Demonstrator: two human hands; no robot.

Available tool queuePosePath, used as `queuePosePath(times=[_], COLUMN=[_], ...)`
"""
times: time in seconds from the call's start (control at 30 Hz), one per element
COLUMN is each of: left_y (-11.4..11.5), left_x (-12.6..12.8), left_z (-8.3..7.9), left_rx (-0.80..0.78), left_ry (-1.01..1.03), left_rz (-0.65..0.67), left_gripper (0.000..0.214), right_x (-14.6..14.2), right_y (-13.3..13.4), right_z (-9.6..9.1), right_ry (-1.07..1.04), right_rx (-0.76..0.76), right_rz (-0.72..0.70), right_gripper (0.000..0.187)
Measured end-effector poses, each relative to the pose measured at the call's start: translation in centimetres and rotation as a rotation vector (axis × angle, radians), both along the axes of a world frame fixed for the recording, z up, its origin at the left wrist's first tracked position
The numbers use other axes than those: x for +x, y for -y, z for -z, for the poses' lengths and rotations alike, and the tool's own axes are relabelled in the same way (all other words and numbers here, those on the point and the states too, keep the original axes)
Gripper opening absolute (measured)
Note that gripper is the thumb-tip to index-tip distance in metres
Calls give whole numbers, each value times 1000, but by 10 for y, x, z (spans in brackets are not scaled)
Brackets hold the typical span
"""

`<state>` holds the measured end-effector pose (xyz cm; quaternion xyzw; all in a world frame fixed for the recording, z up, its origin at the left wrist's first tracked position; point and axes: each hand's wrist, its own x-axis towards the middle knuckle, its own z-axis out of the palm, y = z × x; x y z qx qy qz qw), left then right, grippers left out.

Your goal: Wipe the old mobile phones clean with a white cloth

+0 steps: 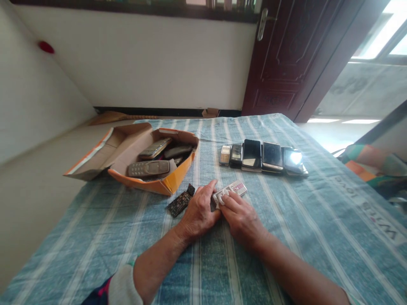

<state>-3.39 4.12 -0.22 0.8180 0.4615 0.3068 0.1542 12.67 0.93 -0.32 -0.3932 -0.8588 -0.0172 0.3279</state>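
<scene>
A silver-white keypad phone (pixel 239 187) with pinkish keys lies tilted between my hands, just above or on the striped cloth. My left hand (pixel 201 207) is closed around its left end, hiding that part. The fingers of my right hand (pixel 240 214) press a small white wad (pixel 223 195), which looks like tissue or cloth, onto the phone's face. Just left of my left hand lies a dark circuit board (pixel 180 203) with a small raised piece at its upper end.
An open orange cardboard box (pixel 179 176) on the left holds several old phones, including a grey keypad phone (pixel 149 168). Further back on the right, several phones (pixel 252 153) stand in a row. A striped blue cloth (pixel 286 237) covers the table.
</scene>
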Motion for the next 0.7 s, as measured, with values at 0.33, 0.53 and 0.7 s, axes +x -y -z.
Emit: queuePosePath(times=[0.33,0.53,0.7], left_y=[1,1,0], left_x=[1,2,3], left_z=[-5,-3,-3], left_rx=[7,23,44], left_ry=[-43,-47,-70], left_rz=[-2,0,-2], left_gripper=[65,65,62], right_x=[34,33,28], right_y=[-21,-30,-34], right_z=[2,8,-2], right_ry=[98,47,159], right_rx=[1,-37,-119], right_rz=[278,237,226], right_gripper=[28,31,30])
